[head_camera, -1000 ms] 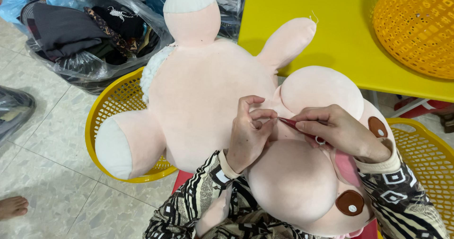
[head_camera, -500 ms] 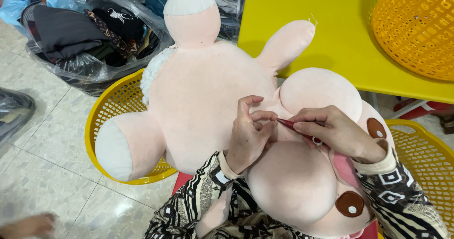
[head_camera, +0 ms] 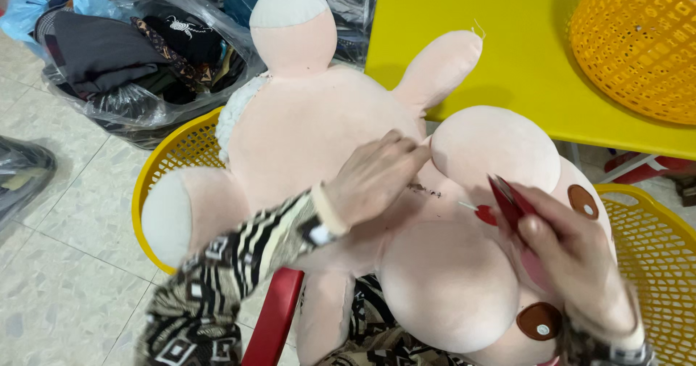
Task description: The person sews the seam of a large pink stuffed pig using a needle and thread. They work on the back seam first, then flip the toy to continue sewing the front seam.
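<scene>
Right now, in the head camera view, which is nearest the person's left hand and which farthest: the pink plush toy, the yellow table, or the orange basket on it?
1. The pink plush toy: the left hand rests right on its body, mid-picture.
2. The yellow table: beyond the toy, up and to the right.
3. The orange basket: farthest, on the table at the top right corner.
</scene>
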